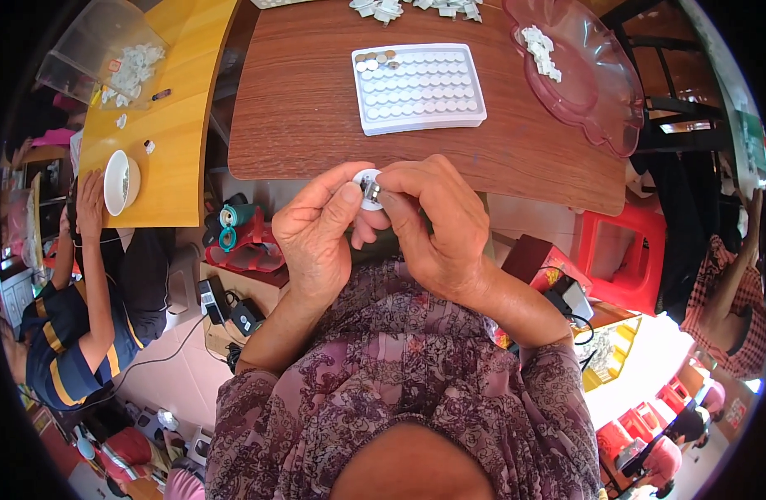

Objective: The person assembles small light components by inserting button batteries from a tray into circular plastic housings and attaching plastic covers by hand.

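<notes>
In front of my chest, just short of the table edge, I hold a white round plastic part (369, 177) with small silvery metal pieces on its face. My left hand (316, 229) is closed on its left side, thumb on the face and fingers behind. My right hand (437, 229) pinches at its right edge, thumb and index finger close to the metal; whether a separate small piece sits between those fingertips is hidden. Beyond my hands lies a white tray (424, 125) with rows of round pockets. Several coin-like metal discs (376, 58) sit in its far left corner.
On the brown table (291, 108) a clear pink scalloped dish (595, 92) holds white plastic parts; more white parts (383, 8) lie at the far edge. A yellow table (179, 75) stands left with a white bowl (122, 183), beside a seated person (74, 308). A red stool (620, 258) is at right.
</notes>
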Demonstrator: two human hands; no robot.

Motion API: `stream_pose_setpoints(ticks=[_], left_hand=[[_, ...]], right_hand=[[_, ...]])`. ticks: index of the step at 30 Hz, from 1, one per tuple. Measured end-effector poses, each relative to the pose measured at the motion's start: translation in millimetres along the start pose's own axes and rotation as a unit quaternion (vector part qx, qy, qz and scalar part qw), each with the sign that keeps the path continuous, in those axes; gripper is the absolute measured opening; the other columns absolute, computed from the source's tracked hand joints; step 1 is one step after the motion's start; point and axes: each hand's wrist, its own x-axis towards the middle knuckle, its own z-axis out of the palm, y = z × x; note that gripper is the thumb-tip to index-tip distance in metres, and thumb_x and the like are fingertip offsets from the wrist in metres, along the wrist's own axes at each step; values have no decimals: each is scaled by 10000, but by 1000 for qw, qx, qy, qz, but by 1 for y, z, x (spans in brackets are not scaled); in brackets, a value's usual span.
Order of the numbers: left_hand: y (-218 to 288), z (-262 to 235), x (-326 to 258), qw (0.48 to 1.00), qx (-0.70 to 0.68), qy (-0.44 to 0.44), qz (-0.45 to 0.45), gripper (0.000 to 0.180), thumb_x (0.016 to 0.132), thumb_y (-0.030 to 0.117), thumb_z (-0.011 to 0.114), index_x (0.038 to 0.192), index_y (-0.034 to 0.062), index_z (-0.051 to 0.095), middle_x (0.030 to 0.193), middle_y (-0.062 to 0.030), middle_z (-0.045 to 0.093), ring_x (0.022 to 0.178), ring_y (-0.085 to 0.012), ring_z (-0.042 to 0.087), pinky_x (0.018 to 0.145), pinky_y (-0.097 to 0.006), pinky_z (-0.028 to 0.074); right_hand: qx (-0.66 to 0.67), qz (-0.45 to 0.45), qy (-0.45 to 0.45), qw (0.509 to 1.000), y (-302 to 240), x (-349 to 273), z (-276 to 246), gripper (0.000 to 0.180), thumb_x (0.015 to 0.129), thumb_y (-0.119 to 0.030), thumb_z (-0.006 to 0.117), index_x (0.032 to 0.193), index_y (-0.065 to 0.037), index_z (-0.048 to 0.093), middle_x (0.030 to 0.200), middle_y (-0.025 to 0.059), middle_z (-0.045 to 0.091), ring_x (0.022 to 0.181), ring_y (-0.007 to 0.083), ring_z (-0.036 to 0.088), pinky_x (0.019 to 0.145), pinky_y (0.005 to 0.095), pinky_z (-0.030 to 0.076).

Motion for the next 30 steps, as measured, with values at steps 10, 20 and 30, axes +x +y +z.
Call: stream_pose_setpoints(ticks=[10,20,30], left_hand=[[-4,3,-2,998,57,4,31,242,901,106,557,1077,-58,586,748,-49,630,569,-52,542,476,-154,399],[-2,4,2,997,58,-5,40,262,915,144,546,1092,-45,585,754,-49,636,574,-47,542,481,-153,394],[-2,6,2,997,62,29,24,208,886,99,582,1034,-44,608,771,-52,644,554,-45,558,457,-136,386]], right_hand=[[12,13,4,1000,-3,-2,-2,187,725,106,643,881,24,583,825,117,629,663,204,565,566,274,443],[57,94,18,994,-5,-2,-4,211,716,97,618,887,-12,560,785,93,588,646,234,538,570,319,432],[58,118,-5,991,-4,-8,-2,155,768,85,622,902,13,591,874,97,626,695,127,541,583,232,440]])
